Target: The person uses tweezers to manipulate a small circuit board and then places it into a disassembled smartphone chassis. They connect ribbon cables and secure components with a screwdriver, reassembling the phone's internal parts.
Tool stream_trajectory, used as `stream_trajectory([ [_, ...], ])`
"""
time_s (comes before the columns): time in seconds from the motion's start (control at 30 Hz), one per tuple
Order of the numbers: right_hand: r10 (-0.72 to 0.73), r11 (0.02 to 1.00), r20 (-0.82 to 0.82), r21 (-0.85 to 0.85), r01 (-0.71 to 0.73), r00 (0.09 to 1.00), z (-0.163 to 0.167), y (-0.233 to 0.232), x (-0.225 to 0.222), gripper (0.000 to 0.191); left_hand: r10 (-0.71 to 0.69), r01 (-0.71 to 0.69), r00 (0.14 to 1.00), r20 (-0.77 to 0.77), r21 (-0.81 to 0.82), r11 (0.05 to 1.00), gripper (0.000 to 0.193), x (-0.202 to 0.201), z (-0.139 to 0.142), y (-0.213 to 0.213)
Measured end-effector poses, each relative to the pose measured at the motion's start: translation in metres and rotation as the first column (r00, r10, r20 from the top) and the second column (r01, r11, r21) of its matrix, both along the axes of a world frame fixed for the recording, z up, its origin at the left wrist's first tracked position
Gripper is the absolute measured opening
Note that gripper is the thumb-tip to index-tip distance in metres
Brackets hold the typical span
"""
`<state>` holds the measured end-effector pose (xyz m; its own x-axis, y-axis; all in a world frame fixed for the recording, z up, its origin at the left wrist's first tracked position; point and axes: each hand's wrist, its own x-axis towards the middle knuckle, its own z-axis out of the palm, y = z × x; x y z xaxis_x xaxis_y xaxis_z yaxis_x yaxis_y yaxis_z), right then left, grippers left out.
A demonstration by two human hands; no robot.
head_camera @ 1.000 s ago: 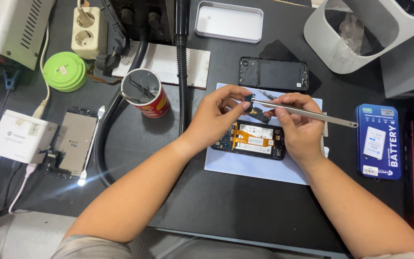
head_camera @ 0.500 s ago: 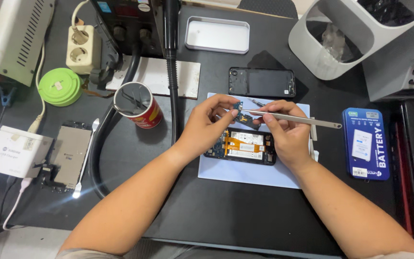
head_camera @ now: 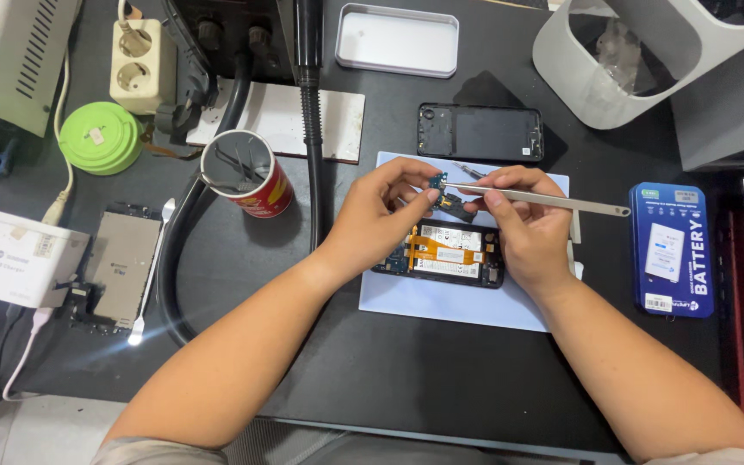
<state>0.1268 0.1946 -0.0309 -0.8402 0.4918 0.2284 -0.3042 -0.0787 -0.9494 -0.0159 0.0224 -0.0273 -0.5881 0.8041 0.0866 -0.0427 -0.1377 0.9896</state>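
Right now both hands meet just above an opened phone (head_camera: 441,255) that lies on a pale blue mat (head_camera: 441,301). His or her left hand (head_camera: 385,215) pinches a small circuit board (head_camera: 445,200) between thumb and forefinger, holding it over the phone's top edge. Meanwhile the right hand (head_camera: 523,226) grips metal tweezers (head_camera: 553,201), fingers closed around them, the tips touching the little board, though exactly where is hard to tell. Beyond the mat lies a black back cover (head_camera: 480,133). Off to the right sits a blue battery box (head_camera: 672,248), and to the left a red cup (head_camera: 247,174) holding tools.
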Motion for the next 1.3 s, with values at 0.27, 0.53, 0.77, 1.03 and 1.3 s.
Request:
stream_trajectory([
  [0.27,-0.012,0.996,0.018,0.084,0.011,1.0,0.0009,0.001,0.0002,0.01,0.005,-0.005,0.999,0.045,0.0,1.0,0.025,-0.0004,-0.0016,0.0007],
  [0.53,-0.004,0.998,-0.002,0.067,0.004,1.0,-0.0022,0.0006,-0.0022,0.011,0.02,-0.02,0.999,0.025,0.0,1.0,0.024,-0.001,0.0013,-0.0025],
  [0.77,0.004,0.997,-0.016,0.08,-0.003,1.0,-0.0025,0.0004,-0.0024,0.011,0.046,-0.046,0.999,-0.017,-0.012,0.999,0.023,-0.0008,0.0011,-0.0018],
  [1.03,0.005,1.0,-0.041,0.011,-0.004,0.999,-0.0019,0.0005,0.0001,0.012,0.055,-0.054,0.998,-0.032,0.014,0.998,0.02,-0.0002,-0.0012,-0.0006],
  [1.3,0.006,1.0,-0.053,-0.003,-0.006,0.999,-0.0013,0.0008,0.0007,0.011,0.055,-0.055,0.998,-0.023,0.012,0.998,0.019,-0.0023,0.0007,-0.0007],
])
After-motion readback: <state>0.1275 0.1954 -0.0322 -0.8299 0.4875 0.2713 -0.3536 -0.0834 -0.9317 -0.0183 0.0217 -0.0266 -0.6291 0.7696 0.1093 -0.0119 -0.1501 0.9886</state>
